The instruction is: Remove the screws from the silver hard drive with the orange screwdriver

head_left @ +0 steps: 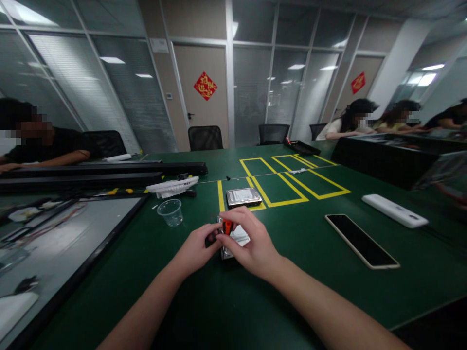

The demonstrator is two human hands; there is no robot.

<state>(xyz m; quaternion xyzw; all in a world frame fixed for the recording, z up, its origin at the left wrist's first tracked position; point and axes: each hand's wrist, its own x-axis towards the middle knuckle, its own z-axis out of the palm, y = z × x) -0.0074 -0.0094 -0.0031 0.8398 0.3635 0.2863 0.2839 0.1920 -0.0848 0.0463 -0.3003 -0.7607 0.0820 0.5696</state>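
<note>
My right hand (257, 245) is closed around the orange-and-black handle of a screwdriver (228, 226), held over a hard drive (240, 236). That drive lies on the green table right below my hands, largely covered by them. My left hand (197, 249) is curled in from the left side, its fingertips pinched together close to the screwdriver and the drive's left edge. Whatever those fingers grip is hidden. Just beyond, a second hard drive (244, 196) rests label up inside a yellow tape outline.
A clear plastic cup (170, 213) and a white plastic part (172, 185) stand left, beside a large panel (73, 238). To the right lie a phone (361, 240) and a white power bank-like block (394, 210). A black case (379, 158) sits farther right. Other people sit around the table.
</note>
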